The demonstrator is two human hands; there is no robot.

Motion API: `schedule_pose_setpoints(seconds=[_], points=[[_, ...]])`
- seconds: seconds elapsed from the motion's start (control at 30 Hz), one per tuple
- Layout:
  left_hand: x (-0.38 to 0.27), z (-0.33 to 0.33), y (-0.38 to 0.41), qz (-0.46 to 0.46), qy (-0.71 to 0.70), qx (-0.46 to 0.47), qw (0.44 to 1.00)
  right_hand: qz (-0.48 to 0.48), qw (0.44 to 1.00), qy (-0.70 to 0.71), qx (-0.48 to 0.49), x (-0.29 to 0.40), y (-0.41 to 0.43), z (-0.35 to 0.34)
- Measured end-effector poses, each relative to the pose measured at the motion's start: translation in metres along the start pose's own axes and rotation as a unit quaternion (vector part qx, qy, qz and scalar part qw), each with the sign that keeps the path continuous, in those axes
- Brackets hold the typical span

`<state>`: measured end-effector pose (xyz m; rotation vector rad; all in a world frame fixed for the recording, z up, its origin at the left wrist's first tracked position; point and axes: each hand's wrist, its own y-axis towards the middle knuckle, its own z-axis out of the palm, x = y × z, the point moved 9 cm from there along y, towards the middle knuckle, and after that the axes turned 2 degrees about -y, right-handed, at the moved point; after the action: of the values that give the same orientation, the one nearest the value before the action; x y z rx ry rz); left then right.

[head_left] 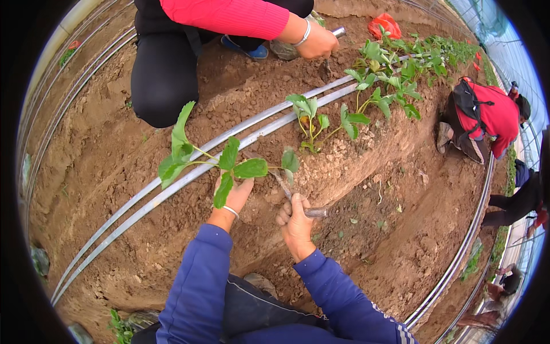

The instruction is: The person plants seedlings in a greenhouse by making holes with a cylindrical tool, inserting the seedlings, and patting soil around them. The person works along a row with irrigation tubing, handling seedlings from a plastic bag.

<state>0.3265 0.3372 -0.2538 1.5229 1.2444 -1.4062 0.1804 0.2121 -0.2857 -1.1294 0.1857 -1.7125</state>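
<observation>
My left hand [235,195] is closed on a leafy strawberry plant [230,161] over the soil bed, beside two drip irrigation pipes [197,165]; the plant's leaves hide part of the fingers. My right hand [296,217] grips a small hand hoe with a metal handle [316,212]. The hoe's narrow shank [280,184] reaches up and left toward the soil near the plant, its far end partly hidden by leaves. Just beyond stands a strawberry plant [311,124] in the bed, at the pipes' near side.
Across the bed a co-worker's hand [318,41] holds a metal-handled tool at the soil. More strawberry plants [395,73] line the bed at upper right, near a red plastic bag [384,26]. A person in red [485,112] bends over another bed; a furrow [386,223] runs between.
</observation>
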Motion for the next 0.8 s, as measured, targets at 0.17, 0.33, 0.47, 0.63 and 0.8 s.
schedule_pose_setpoints(seconds=[0.17, 0.33, 0.47, 0.63, 0.8], points=[[-0.004, 0.007, 0.0, -0.057, 0.095, 0.01, 0.994, -0.078, 0.991, -0.1, 0.038, 0.027, -0.001, 0.006], [0.001, 0.003, 0.007, -0.014, 0.101, -0.07, 0.992, -0.13, 0.988, -0.071, 0.047, 0.06, -0.013, -0.007], [-0.015, -0.002, 0.01, -0.068, 0.296, -0.068, 0.95, -0.155, 0.986, -0.054, 0.035, 0.07, -0.023, -0.025], [-0.02, 0.008, 0.009, -0.053, 0.227, -0.009, 0.972, -0.168, 0.982, -0.082, 0.04, 0.081, -0.037, -0.036], [0.002, 0.001, 0.015, -0.03, 0.212, -0.01, 0.977, -0.183, 0.972, -0.136, 0.059, 0.083, -0.046, -0.041]])
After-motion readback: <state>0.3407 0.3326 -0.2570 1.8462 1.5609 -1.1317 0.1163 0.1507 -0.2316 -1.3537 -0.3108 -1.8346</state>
